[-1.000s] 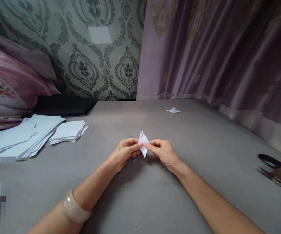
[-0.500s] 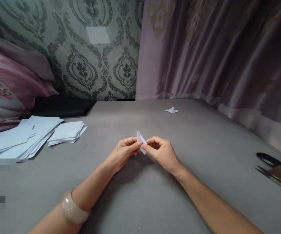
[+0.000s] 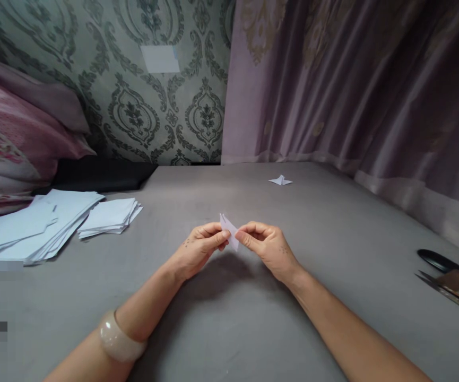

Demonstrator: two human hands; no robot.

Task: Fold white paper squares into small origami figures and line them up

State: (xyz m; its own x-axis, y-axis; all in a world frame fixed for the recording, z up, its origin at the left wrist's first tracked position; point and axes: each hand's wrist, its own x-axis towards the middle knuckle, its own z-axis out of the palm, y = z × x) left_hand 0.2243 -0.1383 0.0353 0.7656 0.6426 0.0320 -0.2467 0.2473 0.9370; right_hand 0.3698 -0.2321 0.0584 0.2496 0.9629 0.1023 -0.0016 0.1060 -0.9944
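A small piece of folded white paper [image 3: 231,240] is held up above the grey table, with narrow points at its top. My left hand [image 3: 204,243] pinches it from the left, thumb across its front. From the other side, my right hand [image 3: 267,245] has thumb and forefinger closed on the paper's right edge. Parts of the paper are hidden behind the fingertips. Farther back on the table stands a folded white paper figure [image 3: 280,181] with pointed sides and a raised middle.
At left lie a heap of large white sheets [image 3: 22,228] and a smaller stack of cut paper [image 3: 110,216]. A folded black cloth [image 3: 102,175] is behind them. Pointed metal tools [image 3: 438,282] and a black oval object [image 3: 442,261] lie at right. A curtain [image 3: 293,95] hangs behind the table [image 3: 332,223].
The folded paper has turned and now shows a wider flat face. My left hand has shifted slightly left, and my right hand slightly right.
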